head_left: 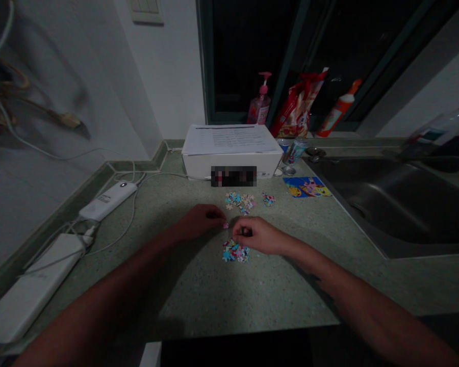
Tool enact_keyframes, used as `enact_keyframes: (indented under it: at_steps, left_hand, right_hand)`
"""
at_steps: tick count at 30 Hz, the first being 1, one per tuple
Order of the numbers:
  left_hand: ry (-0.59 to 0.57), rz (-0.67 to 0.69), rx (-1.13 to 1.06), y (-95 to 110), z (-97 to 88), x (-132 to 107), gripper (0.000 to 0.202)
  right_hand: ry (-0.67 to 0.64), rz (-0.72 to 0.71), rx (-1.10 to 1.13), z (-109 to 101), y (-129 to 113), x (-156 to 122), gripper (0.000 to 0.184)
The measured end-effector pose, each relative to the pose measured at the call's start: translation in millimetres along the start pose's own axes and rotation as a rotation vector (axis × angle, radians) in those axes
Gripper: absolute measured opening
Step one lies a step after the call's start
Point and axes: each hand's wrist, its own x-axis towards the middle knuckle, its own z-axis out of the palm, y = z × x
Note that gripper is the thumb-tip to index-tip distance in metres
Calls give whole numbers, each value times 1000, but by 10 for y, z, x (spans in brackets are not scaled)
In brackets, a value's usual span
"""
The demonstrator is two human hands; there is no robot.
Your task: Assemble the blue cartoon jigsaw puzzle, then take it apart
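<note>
Small jigsaw puzzle pieces in pink, blue and cream lie on a speckled green countertop (pixel 199 290) in three loose heaps. The nearest heap (pixel 235 251) sits just below my right hand (pixel 254 235), whose fingertips are pinched together above it. My left hand (pixel 201 221) is curled, with its fingertips close to a lone pink piece (pixel 226 225) between both hands. Farther off lie a larger heap (pixel 240 202) and a small cluster (pixel 268 199). A printed picture card (pixel 306 187) lies to the right. Dim light hides whether either hand holds a piece.
A white box (pixel 231 163) topped with a printed sheet stands behind the pieces. White electrical devices (pixel 107 201) and cables lie at the left. A steel sink (pixel 390 204) is set into the counter at the right. Bottles (pixel 259 104) and a red bag (pixel 296 107) stand at the back.
</note>
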Motion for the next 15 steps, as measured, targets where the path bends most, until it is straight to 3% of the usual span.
enact_keyframes:
  at_steps: [6, 15]
  left_hand:
    - [29, -7, -17, 30, 16, -16, 23]
    - [107, -14, -237, 178, 273, -100, 16]
  right_hand:
    - [46, 36, 135, -25, 54, 26, 9]
    - [336, 17, 138, -100, 3, 79, 13]
